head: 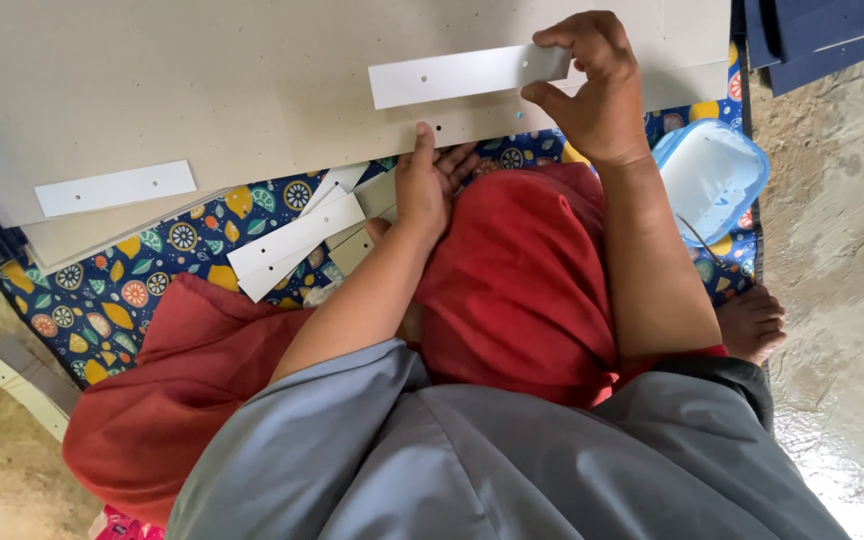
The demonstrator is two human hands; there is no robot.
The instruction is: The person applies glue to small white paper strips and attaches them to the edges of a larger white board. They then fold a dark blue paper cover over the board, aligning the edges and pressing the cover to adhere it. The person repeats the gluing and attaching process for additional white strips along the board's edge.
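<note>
Head view: right hand (597, 95) pinches flat white strip (467, 75), seemingly paper.

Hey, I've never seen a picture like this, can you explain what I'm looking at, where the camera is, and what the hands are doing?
There is no machine here. The camera sits on a person's head and looks down at their own lap and two bare hands. The person sits on a patterned mat on the floor. A large grey board lies in front of them. The right hand pinches one end of a long white strip with small holes, laid on the board. The left hand rests at the board's near edge. More white strips lie on the mat, and a pale blue container sits to the right.
</note>
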